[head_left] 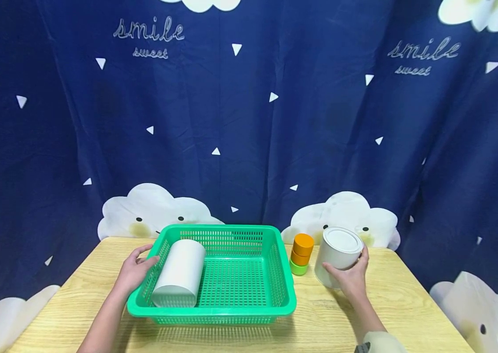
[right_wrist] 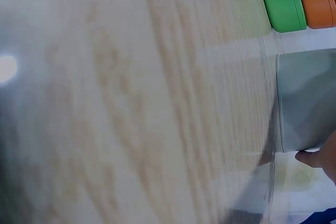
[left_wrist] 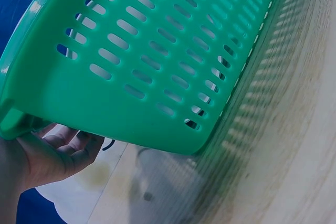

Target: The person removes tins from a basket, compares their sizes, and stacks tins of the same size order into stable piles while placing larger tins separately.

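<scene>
A green plastic basket (head_left: 211, 314) stands on the table, and a white cylinder (head_left: 180, 272) lies on its side in the left part of it. At the basket's left rim, my left hand (head_left: 136, 267) grips the edge. The left wrist view shows the fingers of this hand (left_wrist: 65, 150) curled beneath the rim. To the right of the basket, my right hand (head_left: 354, 279) holds a white can (head_left: 335, 257) with a round lid, thumb and fingers on opposite sides. Only part of that can (right_wrist: 307, 103) shows in the right wrist view. Whether its base touches the table cannot be told.
Between basket and can stands a small stack of round pieces, orange ones (head_left: 303, 247) above a green one (head_left: 298, 267). Under everything is a light wooden table (head_left: 408, 314). A dark blue curtain (head_left: 249, 122) with clouds hangs right behind the table's far edge.
</scene>
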The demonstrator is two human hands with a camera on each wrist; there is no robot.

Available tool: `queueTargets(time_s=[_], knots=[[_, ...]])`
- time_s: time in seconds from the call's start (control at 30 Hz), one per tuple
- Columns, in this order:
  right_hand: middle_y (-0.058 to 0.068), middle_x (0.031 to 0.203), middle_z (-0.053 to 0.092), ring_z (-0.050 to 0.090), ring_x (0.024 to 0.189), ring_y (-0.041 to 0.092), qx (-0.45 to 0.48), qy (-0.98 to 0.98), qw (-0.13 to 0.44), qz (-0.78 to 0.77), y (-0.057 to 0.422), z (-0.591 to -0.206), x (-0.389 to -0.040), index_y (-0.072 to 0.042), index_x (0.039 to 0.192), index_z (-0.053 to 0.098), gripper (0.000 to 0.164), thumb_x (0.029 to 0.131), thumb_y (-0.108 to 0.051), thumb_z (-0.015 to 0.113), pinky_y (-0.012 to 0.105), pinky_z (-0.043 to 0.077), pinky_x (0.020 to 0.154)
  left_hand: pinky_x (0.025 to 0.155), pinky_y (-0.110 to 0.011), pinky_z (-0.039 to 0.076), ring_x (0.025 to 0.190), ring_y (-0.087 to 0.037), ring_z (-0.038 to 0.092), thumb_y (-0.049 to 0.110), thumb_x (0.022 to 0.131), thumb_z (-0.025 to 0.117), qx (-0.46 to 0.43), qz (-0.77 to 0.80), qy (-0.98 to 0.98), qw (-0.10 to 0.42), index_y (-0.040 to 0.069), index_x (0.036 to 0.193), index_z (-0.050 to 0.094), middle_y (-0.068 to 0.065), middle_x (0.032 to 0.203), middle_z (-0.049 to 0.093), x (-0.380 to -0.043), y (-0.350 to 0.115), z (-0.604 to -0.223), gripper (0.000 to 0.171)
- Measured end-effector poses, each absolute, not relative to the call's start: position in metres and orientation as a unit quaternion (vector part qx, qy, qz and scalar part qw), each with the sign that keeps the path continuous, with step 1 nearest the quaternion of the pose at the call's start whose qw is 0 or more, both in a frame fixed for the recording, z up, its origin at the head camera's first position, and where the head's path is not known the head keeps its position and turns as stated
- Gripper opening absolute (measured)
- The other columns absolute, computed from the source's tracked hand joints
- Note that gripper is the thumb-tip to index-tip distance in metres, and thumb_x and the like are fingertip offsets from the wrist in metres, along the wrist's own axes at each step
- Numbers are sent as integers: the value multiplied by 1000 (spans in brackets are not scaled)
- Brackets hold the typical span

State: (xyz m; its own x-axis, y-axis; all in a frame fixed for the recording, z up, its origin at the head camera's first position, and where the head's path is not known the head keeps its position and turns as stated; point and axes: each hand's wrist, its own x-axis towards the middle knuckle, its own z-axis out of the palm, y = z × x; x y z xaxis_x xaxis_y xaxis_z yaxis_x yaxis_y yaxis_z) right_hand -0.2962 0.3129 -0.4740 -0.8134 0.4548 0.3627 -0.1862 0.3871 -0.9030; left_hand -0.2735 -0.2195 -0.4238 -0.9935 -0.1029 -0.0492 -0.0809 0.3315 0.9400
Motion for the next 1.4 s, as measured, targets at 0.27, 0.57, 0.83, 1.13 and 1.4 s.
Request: queueTargets(time_s=[0.27, 0.57, 0.83, 1.13, 1.4], knots=[[17, 149, 21, 28, 131, 35, -78, -776, 290, 554, 317, -475, -304, -23, 149, -1, 128, 59, -8, 88, 56, 24, 110, 69, -35, 55, 81, -16, 64, 28, 95, 53, 58, -570, -820, 11, 2, 142, 29, -32, 121, 54, -273, -219, -423, 59], [15, 148, 23, 29, 131, 32, -66, -769, 298, 561, 313, -480, -306, -26, 150, 0, 127, 59, -7, 88, 55, 25, 109, 69, -35, 55, 82, -17, 64, 29, 95, 53, 57, -566, -822, 12, 2, 143, 28, -32, 123, 53, -272, -220, -424, 61], [16, 149, 21, 28, 131, 34, -64, -772, 292, 561, 310, -476, -305, -22, 150, -2, 127, 61, -8, 87, 56, 25, 109, 69, -34, 55, 81, -17, 64, 29, 94, 53, 55, -565, -823, 13, 1, 142, 28, -32, 122, 54, -273, -220, -423, 61], [17, 150, 20, 27, 133, 35, -66, -771, 291, 563, 308, -472, -306, -22, 150, -1, 127, 60, -5, 87, 56, 23, 111, 69, -35, 55, 81, -17, 64, 31, 95, 53, 54, -568, -821, 13, 1, 142, 28, -33, 121, 54, -273, -219, -423, 62], [15, 150, 20, 27, 133, 33, -68, -771, 287, 564, 307, -473, -309, -20, 150, -1, 126, 61, -5, 86, 55, 23, 111, 69, -35, 55, 81, -17, 64, 30, 94, 53, 56, -568, -821, 12, 1, 143, 28, -32, 121, 54, -273, -220, -424, 62]])
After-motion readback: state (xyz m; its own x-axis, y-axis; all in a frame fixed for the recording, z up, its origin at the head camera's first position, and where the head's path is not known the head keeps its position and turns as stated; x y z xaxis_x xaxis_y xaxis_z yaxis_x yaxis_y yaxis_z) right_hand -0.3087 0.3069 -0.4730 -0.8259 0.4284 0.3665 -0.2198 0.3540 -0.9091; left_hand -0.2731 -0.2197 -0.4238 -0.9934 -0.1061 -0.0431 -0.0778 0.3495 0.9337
